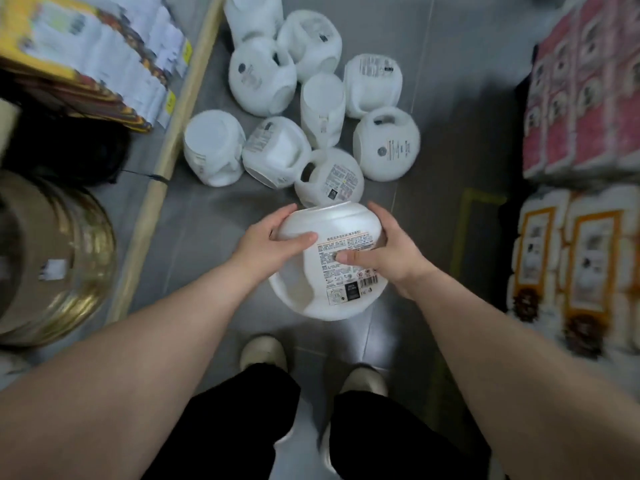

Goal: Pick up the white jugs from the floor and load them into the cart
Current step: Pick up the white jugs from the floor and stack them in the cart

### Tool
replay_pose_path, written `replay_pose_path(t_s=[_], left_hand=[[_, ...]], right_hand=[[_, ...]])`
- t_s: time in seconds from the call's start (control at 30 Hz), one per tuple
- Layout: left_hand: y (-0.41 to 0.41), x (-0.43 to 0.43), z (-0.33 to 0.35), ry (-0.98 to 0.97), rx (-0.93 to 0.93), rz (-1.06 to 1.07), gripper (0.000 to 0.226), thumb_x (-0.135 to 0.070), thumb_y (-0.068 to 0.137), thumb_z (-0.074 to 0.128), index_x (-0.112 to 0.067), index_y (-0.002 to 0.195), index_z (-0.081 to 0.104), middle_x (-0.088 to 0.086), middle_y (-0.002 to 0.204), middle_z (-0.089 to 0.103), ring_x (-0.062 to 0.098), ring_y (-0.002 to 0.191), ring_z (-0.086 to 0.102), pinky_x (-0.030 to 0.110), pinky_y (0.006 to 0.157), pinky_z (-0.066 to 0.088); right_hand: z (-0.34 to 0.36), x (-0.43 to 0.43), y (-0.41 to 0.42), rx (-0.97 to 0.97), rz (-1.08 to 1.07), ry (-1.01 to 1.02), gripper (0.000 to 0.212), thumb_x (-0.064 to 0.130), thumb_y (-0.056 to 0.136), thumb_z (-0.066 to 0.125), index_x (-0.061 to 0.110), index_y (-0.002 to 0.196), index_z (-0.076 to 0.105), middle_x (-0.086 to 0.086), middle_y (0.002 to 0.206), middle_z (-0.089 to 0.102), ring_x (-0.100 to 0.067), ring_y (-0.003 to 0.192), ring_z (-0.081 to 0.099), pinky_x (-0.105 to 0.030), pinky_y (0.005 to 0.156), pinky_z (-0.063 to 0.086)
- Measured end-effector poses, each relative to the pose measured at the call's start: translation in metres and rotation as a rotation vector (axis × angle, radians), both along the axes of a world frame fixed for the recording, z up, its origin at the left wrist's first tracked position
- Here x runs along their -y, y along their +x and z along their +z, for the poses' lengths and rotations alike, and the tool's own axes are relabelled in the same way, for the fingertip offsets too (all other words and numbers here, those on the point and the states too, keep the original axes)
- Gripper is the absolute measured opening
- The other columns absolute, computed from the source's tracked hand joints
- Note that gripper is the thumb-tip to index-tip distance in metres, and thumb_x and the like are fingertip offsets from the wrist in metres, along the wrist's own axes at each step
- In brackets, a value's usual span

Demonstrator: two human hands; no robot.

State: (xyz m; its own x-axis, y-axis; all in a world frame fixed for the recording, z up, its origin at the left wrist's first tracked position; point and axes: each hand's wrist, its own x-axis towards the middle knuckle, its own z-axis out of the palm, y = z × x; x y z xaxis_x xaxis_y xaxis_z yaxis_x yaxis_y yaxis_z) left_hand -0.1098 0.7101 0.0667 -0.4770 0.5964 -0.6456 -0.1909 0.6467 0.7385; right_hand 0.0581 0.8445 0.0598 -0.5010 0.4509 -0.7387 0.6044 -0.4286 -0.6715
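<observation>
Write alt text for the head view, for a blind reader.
A person's left hand and right hand grip a white jug over the grey floor. Nine more jugs lie clustered beyond it, between stacked goods.

Top jug (252, 15): sliced off by the upper edge.
Held jug (329, 237): label print too small to read.
Left hand (273, 240), right hand (388, 251): fingertips gone behind it.
Right-side packs (581, 98): all blur.
Gold drum (52, 258): clipped at the left edge.

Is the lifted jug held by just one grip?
No, the left grip and right grip both hold the round white plastic jug from opposite sides.
</observation>
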Motion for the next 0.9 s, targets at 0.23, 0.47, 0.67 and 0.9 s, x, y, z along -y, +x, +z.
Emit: replay_pose_path(t_s=[0.23, 0.47, 0.67, 0.9], left_hand=[[-0.033, 0.040, 0.217, 0.069, -0.059, 0.015, 0.074, -0.031, 0.070, 0.085, -0.035, 0.137, 0.053, -0.018, 0.120, 0.056, -0.009, 0.102, 0.054, 0.008, 0.081, 0.040], [-0.077, 0.083, 0.338, 0.157, -0.192, 0.047, 0.076, -0.029, 0.067, 0.087, -0.035, 0.135, 0.054, -0.009, 0.133, 0.055, 0.008, 0.116, 0.054, 0.026, 0.100, 0.044], [-0.105, 0.117, 0.392, 0.243, -0.293, 0.242, 0.085, -0.044, 0.052, 0.089, -0.039, 0.131, 0.057, -0.015, 0.129, 0.058, 0.004, 0.117, 0.056, 0.020, 0.089, 0.049], [-0.100, 0.154, 0.432, 0.283, -0.366, 0.692, 0.079, -0.041, 0.050, 0.094, -0.040, 0.123, 0.063, -0.013, 0.131, 0.058, 0.008, 0.116, 0.059, 0.034, 0.097, 0.051]], right_hand=[[0.220, 0.029, -0.035, -0.047, 0.069, 0.000, 0.129, 0.017, 0.045, 0.096, 0.028, 0.151, 0.023, -0.003, 0.129, 0.061, -0.020, 0.115, 0.062, -0.037, 0.086, 0.056], [0.336, 0.060, -0.077, -0.167, 0.102, 0.074, 0.108, 0.009, 0.057, 0.091, 0.025, 0.145, 0.031, -0.002, 0.121, 0.065, -0.020, 0.109, 0.064, -0.039, 0.083, 0.056], [0.384, 0.059, -0.141, -0.284, 0.273, 0.183, 0.102, 0.021, 0.044, 0.097, 0.033, 0.131, 0.044, -0.002, 0.120, 0.066, -0.020, 0.107, 0.066, -0.046, 0.089, 0.056], [0.425, 0.062, -0.221, -0.473, 0.648, 0.202, 0.085, 0.010, 0.056, 0.093, 0.040, 0.120, 0.046, 0.001, 0.118, 0.062, -0.016, 0.107, 0.064, -0.040, 0.087, 0.057]])
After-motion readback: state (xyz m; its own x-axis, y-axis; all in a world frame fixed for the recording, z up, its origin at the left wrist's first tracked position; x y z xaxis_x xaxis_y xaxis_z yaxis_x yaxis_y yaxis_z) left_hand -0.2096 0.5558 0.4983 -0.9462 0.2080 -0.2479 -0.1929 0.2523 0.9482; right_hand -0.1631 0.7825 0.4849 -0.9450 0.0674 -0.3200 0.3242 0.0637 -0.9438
